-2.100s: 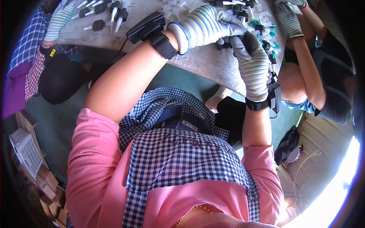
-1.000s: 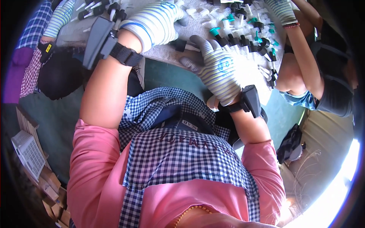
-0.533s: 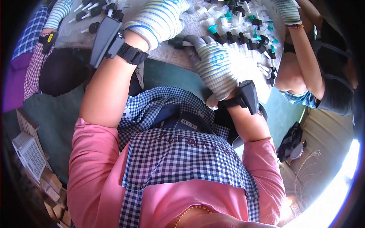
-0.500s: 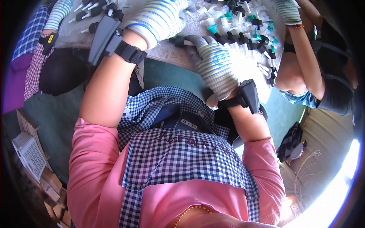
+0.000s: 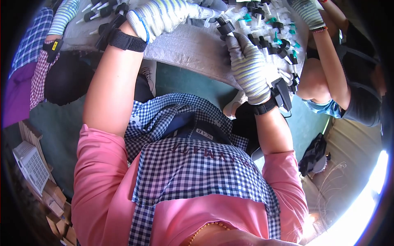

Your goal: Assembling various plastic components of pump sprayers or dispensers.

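On bench point(image 5: 184, 57), loose pump heads point(image 5: 106, 27) at left, dense heap of pump parts point(image 5: 278, 25) at right; left grip point(image 5: 164, 16) between both groups, right grip point(image 5: 250, 67) at heap's near-left edge, single pump point(image 5: 225, 28) at its fingertips; cartons point(image 5: 53, 192) lower left, apart from bench.

The black pump top point(image 5: 225, 27) is at the far side, a little right of centre, pinched at its near end by the right hand point(image 5: 249, 67). Its broad, dark, round collar has a narrower black part jutting far and left and a short white stem showing on the near side, so the whole piece is tilted. Just to its left, close against the left hand point(image 5: 161, 17), is a clear plastic piece point(image 5: 208, 13), whitish and tubular, lying roughly left to right. Whether that clear piece is gripped or only rests there cannot be told.
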A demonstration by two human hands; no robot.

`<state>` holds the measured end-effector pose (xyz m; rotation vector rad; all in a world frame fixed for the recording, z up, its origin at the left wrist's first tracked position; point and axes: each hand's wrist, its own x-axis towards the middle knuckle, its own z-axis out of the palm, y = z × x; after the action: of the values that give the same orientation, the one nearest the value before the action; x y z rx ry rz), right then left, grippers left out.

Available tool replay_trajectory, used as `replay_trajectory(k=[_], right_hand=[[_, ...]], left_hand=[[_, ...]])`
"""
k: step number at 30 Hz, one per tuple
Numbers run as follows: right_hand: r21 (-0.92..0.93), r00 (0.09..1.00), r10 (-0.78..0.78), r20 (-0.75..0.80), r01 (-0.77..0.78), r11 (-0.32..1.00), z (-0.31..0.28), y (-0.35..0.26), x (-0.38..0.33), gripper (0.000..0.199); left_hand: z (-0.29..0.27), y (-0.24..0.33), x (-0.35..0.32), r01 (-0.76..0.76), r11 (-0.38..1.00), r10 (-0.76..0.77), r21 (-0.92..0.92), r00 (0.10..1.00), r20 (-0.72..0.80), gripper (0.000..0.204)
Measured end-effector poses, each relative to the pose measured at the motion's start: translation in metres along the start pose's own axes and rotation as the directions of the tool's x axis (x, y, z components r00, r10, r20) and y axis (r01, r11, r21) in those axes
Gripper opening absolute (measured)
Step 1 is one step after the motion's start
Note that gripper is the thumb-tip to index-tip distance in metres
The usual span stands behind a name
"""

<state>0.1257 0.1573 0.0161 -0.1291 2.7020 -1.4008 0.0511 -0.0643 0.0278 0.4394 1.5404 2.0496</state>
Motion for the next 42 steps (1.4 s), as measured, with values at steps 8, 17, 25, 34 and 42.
replay_trajectory(k=[8, 17, 25, 34, 42], right_hand=[[0.061, 1.0, -0.015, 0.01, 0.014, 0.998, -0.002, 0.001, -0.003, 0.027], [0.006, 0.99, -0.129, 0.058, 0.129, 0.992, -0.004, -0.015, -0.01, 0.02], [0.044, 0.971, -0.232, 0.051, 0.23, 0.972, 0.013, 0.005, -0.005, 0.017], [0.152, 0.969, -0.22, 0.112, 0.202, 0.967, 0.013, 0.009, -0.001, 0.052], [-0.031, 0.977, -0.181, 0.114, 0.186, 0.982, 0.015, -0.012, -0.006, 0.036]], left_hand=[[-0.006, 0.002, 0.001, 0.108, 0.992, -0.107, -0.062, 0.994, 0.014, 0.02], [0.011, 0.01, -0.007, 0.113, 0.965, -0.101, -0.237, 0.993, 0.062, 0.018], [0.019, 0.015, -0.003, 0.164, 0.985, -0.164, -0.06, 0.986, 0.01, 0.019], [0.02, -0.01, -0.009, 0.027, 0.991, -0.054, 0.128, 0.976, 0.213, 0.022], [0.049, 0.009, 0.009, -0.215, 0.954, 0.255, 0.209, 0.947, -0.193, 0.021]])
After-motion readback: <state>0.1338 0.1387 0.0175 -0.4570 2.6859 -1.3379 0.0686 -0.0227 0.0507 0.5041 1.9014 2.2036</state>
